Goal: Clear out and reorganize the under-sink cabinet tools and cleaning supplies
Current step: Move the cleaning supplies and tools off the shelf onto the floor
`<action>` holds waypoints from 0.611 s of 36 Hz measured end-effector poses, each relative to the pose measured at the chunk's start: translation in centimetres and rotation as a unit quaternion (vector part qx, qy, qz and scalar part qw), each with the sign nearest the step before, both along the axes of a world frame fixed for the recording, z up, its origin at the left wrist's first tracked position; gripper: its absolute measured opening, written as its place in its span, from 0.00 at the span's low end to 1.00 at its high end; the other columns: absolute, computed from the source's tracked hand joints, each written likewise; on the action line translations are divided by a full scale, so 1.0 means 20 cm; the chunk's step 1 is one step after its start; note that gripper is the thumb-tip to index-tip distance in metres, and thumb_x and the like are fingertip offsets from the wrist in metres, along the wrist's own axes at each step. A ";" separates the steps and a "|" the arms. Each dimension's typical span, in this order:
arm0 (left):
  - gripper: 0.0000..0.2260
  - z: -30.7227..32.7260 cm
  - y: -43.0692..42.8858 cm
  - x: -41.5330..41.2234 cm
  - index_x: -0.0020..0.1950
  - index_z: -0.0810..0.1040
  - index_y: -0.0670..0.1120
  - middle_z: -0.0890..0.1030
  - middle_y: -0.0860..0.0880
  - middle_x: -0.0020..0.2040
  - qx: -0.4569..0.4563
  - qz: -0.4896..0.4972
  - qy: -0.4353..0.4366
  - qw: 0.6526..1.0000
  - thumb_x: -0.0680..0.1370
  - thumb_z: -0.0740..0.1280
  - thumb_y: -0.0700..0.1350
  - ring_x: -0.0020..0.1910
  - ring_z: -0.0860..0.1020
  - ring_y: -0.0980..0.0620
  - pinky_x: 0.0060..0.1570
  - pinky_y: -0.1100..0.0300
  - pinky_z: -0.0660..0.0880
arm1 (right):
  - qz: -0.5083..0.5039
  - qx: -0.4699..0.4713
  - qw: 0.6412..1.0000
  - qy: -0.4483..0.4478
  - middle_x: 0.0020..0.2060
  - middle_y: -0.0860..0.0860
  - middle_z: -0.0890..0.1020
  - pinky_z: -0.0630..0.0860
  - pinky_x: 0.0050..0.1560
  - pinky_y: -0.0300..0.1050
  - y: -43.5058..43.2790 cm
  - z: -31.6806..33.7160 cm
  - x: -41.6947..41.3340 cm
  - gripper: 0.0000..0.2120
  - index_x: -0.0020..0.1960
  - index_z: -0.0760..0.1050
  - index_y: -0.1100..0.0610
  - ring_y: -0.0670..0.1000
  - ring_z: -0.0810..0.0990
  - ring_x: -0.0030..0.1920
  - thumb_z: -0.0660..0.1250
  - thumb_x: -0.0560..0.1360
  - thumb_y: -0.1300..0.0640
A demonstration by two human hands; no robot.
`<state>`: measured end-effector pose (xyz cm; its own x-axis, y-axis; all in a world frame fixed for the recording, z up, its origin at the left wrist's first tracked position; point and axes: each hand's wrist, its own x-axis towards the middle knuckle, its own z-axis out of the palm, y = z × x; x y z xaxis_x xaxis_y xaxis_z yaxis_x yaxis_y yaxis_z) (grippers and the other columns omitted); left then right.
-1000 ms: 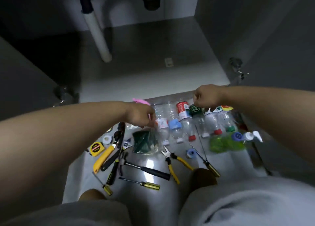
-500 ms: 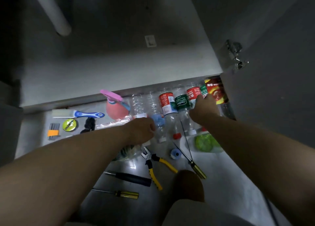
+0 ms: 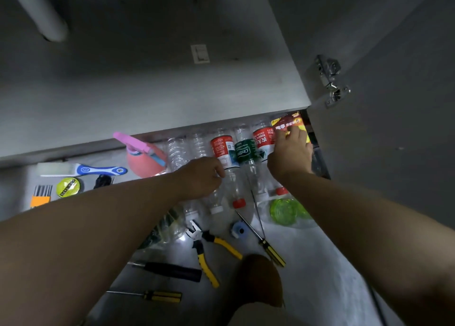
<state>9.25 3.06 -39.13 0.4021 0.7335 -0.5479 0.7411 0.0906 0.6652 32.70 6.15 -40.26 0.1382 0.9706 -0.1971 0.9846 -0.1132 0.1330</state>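
Head: right hand [image 3: 291,153] now at packet [image 3: 282,124]

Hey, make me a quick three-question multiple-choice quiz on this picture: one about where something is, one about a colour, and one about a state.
1. Where does the pink spray bottle lie?
A. at the left end of the bottle row
B. at its right end
C. inside the cabinet

2. What colour are the handles of the pliers?
A. red
B. green
C. yellow

3. How is the red-label bottle placed?
A. standing upright
B. lying on its side
C. held in the air

Answers:
1 A: it sits just left of the row.
2 C: both handles show yellow.
3 B: its length runs flat along the floor.
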 end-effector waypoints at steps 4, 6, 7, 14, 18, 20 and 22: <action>0.07 0.00 0.02 0.01 0.57 0.80 0.49 0.79 0.50 0.53 -0.010 0.017 -0.011 1.000 0.80 0.66 0.42 0.52 0.80 0.50 0.50 0.59 0.75 | -0.037 -0.044 0.998 0.040 0.69 0.61 0.65 0.71 0.67 0.61 0.01 0.00 0.01 0.31 0.73 0.64 0.53 0.63 0.62 0.72 0.72 0.74 0.51; 0.07 0.00 0.02 0.01 0.56 0.80 0.50 0.79 0.51 0.52 -0.011 0.023 -0.014 1.000 0.80 0.66 0.42 0.50 0.80 0.51 0.46 0.61 0.74 | -0.056 -0.044 0.997 0.040 0.69 0.62 0.65 0.71 0.67 0.60 0.03 0.01 0.01 0.32 0.73 0.64 0.54 0.63 0.63 0.72 0.73 0.74 0.55; 0.06 0.00 0.01 0.00 0.55 0.79 0.50 0.79 0.52 0.51 -0.011 0.023 -0.016 1.000 0.80 0.66 0.42 0.49 0.80 0.52 0.44 0.62 0.74 | -0.062 -0.038 0.997 0.041 0.68 0.63 0.66 0.72 0.67 0.59 0.04 0.01 0.02 0.31 0.73 0.65 0.55 0.63 0.64 0.70 0.73 0.73 0.57; 0.07 -0.02 0.02 -0.01 0.56 0.80 0.48 0.79 0.50 0.53 -0.018 0.028 -0.016 0.999 0.80 0.66 0.41 0.52 0.80 0.49 0.49 0.58 0.75 | -0.040 -0.045 0.998 0.005 0.67 0.61 0.69 0.74 0.63 0.56 0.06 0.04 0.06 0.30 0.71 0.65 0.59 0.63 0.64 0.70 0.73 0.73 0.62; 0.06 -0.01 0.03 0.01 0.55 0.80 0.47 0.79 0.49 0.52 -0.038 0.056 -0.024 0.997 0.80 0.66 0.39 0.53 0.81 0.47 0.47 0.59 0.74 | 0.008 -0.052 0.998 -0.018 0.66 0.59 0.73 0.75 0.61 0.55 0.06 0.05 0.09 0.26 0.72 0.65 0.61 0.62 0.65 0.70 0.67 0.76 0.65; 0.05 0.01 0.05 0.03 0.54 0.80 0.47 0.80 0.48 0.52 -0.047 0.066 -0.032 0.996 0.80 0.66 0.39 0.52 0.82 0.47 0.51 0.56 0.78 | 0.034 -0.069 0.996 -0.035 0.63 0.60 0.76 0.75 0.61 0.54 0.05 0.06 0.10 0.20 0.68 0.69 0.63 0.61 0.67 0.68 0.65 0.77 0.66; 0.05 0.03 0.06 0.05 0.54 0.81 0.47 0.81 0.47 0.54 -0.051 0.071 -0.037 0.996 0.80 0.66 0.41 0.52 0.82 0.47 0.54 0.54 0.79 | 0.043 -0.066 0.996 -0.039 0.62 0.60 0.76 0.74 0.61 0.55 0.04 0.09 0.11 0.17 0.64 0.72 0.62 0.61 0.67 0.67 0.64 0.76 0.65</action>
<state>10.20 4.34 -38.58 0.3408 0.7278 -0.5951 0.6656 0.2602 0.6995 34.98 6.99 -38.55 0.0764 0.9459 -0.3153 0.9759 -0.0060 0.2183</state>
